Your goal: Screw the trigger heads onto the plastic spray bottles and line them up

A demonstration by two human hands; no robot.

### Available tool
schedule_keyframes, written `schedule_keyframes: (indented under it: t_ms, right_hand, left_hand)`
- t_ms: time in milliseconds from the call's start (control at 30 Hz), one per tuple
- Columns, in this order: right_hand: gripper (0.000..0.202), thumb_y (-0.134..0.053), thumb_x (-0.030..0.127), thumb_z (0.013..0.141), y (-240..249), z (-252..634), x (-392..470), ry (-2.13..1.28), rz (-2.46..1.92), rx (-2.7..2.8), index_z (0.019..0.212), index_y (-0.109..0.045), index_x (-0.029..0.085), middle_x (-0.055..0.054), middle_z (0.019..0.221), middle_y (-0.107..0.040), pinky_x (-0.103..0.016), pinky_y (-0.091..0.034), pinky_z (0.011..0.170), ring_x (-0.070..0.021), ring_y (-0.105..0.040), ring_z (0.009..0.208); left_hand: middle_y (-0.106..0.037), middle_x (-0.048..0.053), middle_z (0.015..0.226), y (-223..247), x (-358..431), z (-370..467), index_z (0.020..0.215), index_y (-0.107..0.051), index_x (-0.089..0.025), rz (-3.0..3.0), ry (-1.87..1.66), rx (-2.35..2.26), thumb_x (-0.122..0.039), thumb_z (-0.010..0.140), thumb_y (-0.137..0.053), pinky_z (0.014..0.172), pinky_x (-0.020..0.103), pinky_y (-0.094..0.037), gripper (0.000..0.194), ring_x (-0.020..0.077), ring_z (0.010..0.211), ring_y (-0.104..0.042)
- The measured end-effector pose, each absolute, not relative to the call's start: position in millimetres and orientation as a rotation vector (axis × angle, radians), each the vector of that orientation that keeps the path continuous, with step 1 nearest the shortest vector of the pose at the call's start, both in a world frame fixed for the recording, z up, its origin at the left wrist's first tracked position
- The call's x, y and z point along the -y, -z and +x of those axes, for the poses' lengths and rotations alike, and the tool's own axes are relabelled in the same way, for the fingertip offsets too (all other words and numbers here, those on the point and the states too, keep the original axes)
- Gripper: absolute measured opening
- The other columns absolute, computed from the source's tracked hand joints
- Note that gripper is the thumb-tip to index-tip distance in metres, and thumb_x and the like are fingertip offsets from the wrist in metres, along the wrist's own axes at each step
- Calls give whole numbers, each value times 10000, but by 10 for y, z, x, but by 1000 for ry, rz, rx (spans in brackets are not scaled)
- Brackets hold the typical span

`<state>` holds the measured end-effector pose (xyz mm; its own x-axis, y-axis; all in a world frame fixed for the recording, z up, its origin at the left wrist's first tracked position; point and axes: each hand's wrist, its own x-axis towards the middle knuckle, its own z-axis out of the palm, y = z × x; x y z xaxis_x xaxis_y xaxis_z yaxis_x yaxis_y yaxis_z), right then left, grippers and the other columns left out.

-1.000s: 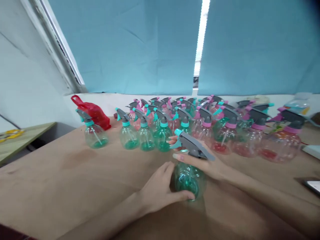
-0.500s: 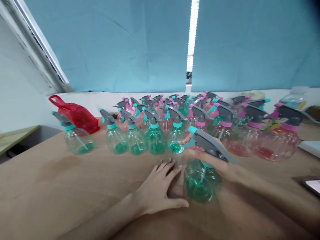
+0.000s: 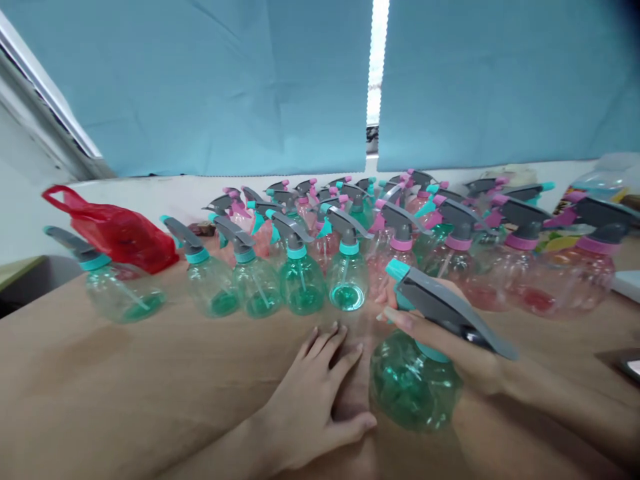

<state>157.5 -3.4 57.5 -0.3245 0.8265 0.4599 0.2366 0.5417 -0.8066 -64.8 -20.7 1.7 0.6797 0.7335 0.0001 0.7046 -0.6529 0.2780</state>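
Observation:
My right hand (image 3: pixel 453 347) is closed around the neck of a green spray bottle (image 3: pixel 417 383) with a grey trigger head and teal nozzle. The bottle tilts a little, its nozzle pointing away to the left; whether its base touches the table cannot be told. Flat on the tabletop, just left of that bottle, lies my left hand (image 3: pixel 313 407), fingers spread and holding nothing. Beyond both hands, clear-green spray bottles (image 3: pixel 303 283) stand in a row, and pink-collared spray bottles (image 3: pixel 520 267) continue it on the right.
Several more spray bottles, pink and green, crowd behind the front row. A red plastic bag (image 3: pixel 120 230) sits at the back left near a lone green spray bottle (image 3: pixel 123 290). A phone (image 3: pixel 633 368) lies at the right edge of the brown table (image 3: pixel 200 380). Blue curtains (image 3: pixel 200 87) hang behind.
The spray bottle in my right hand has come a little nearer and lower, tilting more. My left hand stays flat on the table. The camera view has shifted slightly closer.

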Motion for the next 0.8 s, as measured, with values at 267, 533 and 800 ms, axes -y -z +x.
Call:
schedule_keyframes:
  t_ms: [267, 533, 800]
  right_hand:
    - [137, -545, 362, 866, -586, 1602, 40, -889, -954, 1888, 910, -629, 264, 32, 610, -562, -269, -492, 513, -138, -553, 531]
    - [128, -550, 331, 847, -590, 1560, 28, -924, -905, 1836, 921, -638, 276, 17, 697, -624, -273, -538, 630, -131, -591, 586]
    - [255, -553, 366, 857, -560, 1604, -13, -969, -988, 1803, 1105, -576, 312, 36, 622, -554, -265, -498, 514, -144, -551, 533]
  left_hand:
    - [-251, 128, 1521, -28, 189, -655, 1443, -327, -186, 2609, -200, -1124, -528, 857, -565, 1112, 543, -177, 719, 318, 1403, -169]
    - [-247, 118, 1524, -50, 188, -660, 1451, -314, -197, 2590, -160, -1126, -564, 878, -515, 1108, 547, -180, 709, 320, 1403, -169]
    - [-245, 125, 1523, -52, 193, -651, 1439, -341, -176, 2603, -191, -1119, -555, 880, -518, 1110, 539, -182, 698, 322, 1402, -172]
